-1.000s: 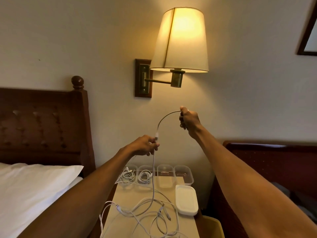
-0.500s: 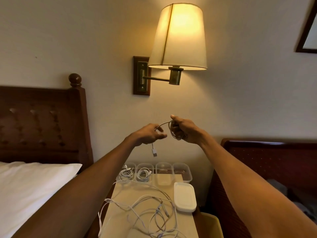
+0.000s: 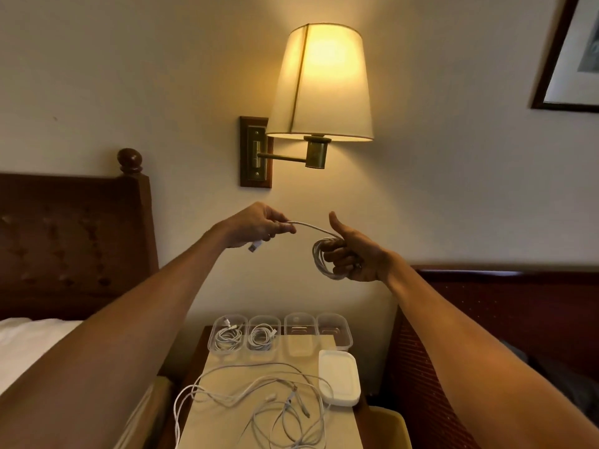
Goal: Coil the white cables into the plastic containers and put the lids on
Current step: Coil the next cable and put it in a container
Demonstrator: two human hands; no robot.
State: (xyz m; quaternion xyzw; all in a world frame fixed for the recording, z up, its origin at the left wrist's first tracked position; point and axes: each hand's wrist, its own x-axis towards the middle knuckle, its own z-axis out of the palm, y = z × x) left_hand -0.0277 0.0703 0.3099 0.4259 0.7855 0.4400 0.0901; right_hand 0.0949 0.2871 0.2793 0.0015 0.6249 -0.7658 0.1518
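Apart again the hands are pulling, left hand [image 3: 256, 226] pinching the white cable [image 3: 309, 226] near its plug, right hand [image 3: 355, 256] holding the loops round curled fingers, thumb up; keeping this tail taut should be helping it fit an empty container [image 3: 299, 333].

The coiled cable [image 3: 325, 259] is white, and so are the loose cables [image 3: 259, 396] on the table [image 3: 220, 426], whose top is pale beige. The containers [image 3: 334, 332] are clear plastic; the lids [image 3: 338, 377] beside them are milky white. The lampshade [image 3: 334, 82] glows warm yellow at its middle and fades to cream at the edges, with a darker seam down its side. Its arm [image 3: 282, 158] is brass, on a dark brown wooden plate [image 3: 247, 150]. The wall [image 3: 129, 76] is cream. The left headboard [image 3: 64, 238] is dark red-brown with a buttoned pattern; the right headboard [image 3: 518, 319] is deep red with fine pale dots. The bedding [image 3: 29, 345] is white. The picture frame [image 3: 551, 59] is dark brown.
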